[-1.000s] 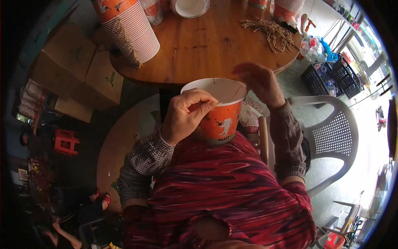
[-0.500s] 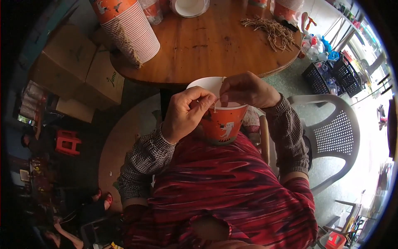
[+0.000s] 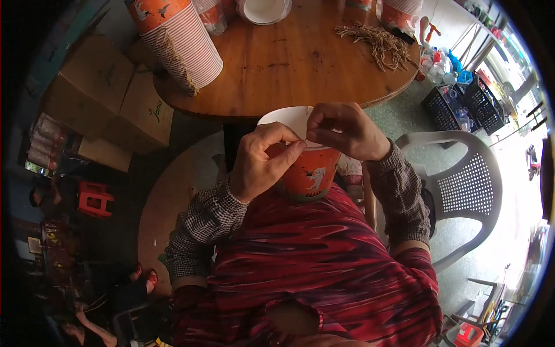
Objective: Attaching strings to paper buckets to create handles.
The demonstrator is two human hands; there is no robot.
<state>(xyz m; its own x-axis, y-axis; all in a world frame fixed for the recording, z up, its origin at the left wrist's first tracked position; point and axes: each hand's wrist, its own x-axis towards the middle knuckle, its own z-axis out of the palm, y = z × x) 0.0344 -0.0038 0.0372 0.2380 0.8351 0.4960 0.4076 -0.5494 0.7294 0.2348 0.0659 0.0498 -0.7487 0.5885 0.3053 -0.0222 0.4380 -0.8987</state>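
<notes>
Left to right: the left hand [image 3: 263, 163] is shown curled against the near-left side of an orange paper cup [image 3: 308, 168], thumb and forefinger pinched together at the rim; whether anything thin is nipped between them cannot be told; the cup is held upright in front of the chest, below the edge of the round wooden table [image 3: 300, 63], its long axis vertical and its white mouth facing up; the right hand [image 3: 347, 130] is arched over the rim from the far-right side, fingertips closed in a pinch just beside those of the left; both hands are touching the cup, the rim lying directly between them.
</notes>
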